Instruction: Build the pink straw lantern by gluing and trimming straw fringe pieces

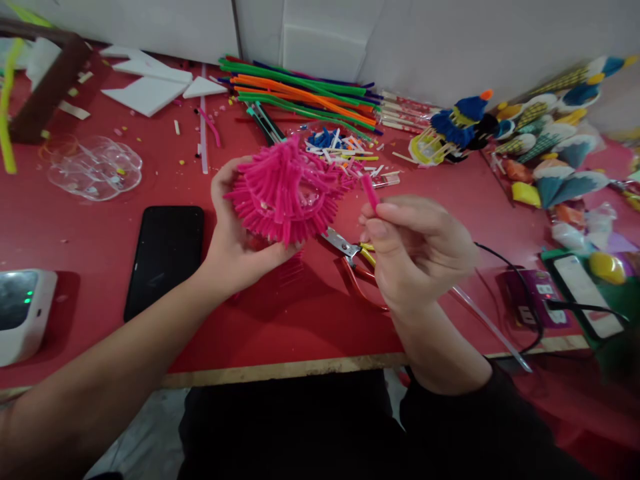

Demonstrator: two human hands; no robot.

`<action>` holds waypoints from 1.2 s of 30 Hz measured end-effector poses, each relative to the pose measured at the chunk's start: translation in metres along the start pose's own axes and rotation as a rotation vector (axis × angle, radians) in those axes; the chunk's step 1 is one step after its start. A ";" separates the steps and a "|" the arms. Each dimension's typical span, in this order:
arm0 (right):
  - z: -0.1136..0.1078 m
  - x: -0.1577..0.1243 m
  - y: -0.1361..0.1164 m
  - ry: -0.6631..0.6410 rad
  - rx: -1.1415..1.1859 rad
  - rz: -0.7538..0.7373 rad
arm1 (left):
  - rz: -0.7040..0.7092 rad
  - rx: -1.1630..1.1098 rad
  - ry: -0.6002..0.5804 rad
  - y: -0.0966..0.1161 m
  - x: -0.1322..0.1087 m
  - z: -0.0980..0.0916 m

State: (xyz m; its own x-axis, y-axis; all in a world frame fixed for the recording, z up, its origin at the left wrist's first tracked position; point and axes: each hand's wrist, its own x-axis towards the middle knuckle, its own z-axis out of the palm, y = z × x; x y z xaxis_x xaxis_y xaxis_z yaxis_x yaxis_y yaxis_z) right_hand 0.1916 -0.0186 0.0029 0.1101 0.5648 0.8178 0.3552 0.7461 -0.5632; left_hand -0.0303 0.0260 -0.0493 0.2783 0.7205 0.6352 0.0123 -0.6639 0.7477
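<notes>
A bristly pink pipe-cleaner craft piece (285, 193) is held up above the table by my left hand (235, 233), whose fingers and thumb wrap round its left and lower sides. Part of its surface looks clear and shiny between the rows of pink pieces. To its right, my right hand (420, 247) pinches a short piece of pink pipe cleaner (370, 193) between thumb and fingertips, apart from the craft piece. Beneath and between the hands lie pliers (345, 247) with red and yellow handles, partly hidden by my right hand.
Pipe cleaners (305, 93) in green and orange lie at the back. A utility knife (265, 123) is behind the craft piece, a black phone (165, 257) on the left. Finished-looking figures (550, 133) crowd the right; a glue stick (495, 327) reaches past the front edge.
</notes>
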 end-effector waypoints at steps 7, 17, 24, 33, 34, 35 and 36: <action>0.003 -0.001 0.001 -0.067 0.003 -0.135 | 0.057 0.020 -0.139 0.005 0.001 0.001; 0.001 -0.002 0.000 -0.102 -0.039 -0.151 | 0.035 -0.055 -0.278 0.007 0.002 0.001; 0.000 -0.004 -0.002 -0.126 -0.096 -0.085 | 0.013 0.045 -0.322 0.017 0.007 -0.003; 0.001 -0.004 -0.007 -0.121 -0.158 -0.095 | 0.063 -0.001 -0.320 0.007 0.005 -0.004; 0.001 -0.003 -0.007 -0.113 -0.185 -0.109 | 0.056 -0.008 -0.316 0.007 0.004 -0.004; 0.001 -0.003 -0.006 -0.099 -0.214 -0.134 | 0.052 -0.017 -0.313 0.007 0.004 -0.004; 0.001 -0.003 -0.005 -0.086 -0.241 -0.167 | 0.047 -0.025 -0.307 0.008 0.004 -0.003</action>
State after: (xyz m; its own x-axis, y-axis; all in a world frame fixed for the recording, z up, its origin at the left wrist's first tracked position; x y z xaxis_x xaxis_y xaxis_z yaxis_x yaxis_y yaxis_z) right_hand 0.1890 -0.0237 0.0035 -0.0439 0.4769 0.8778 0.5729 0.7319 -0.3690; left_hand -0.0324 0.0247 -0.0403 0.5552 0.5925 0.5836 -0.0300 -0.6870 0.7260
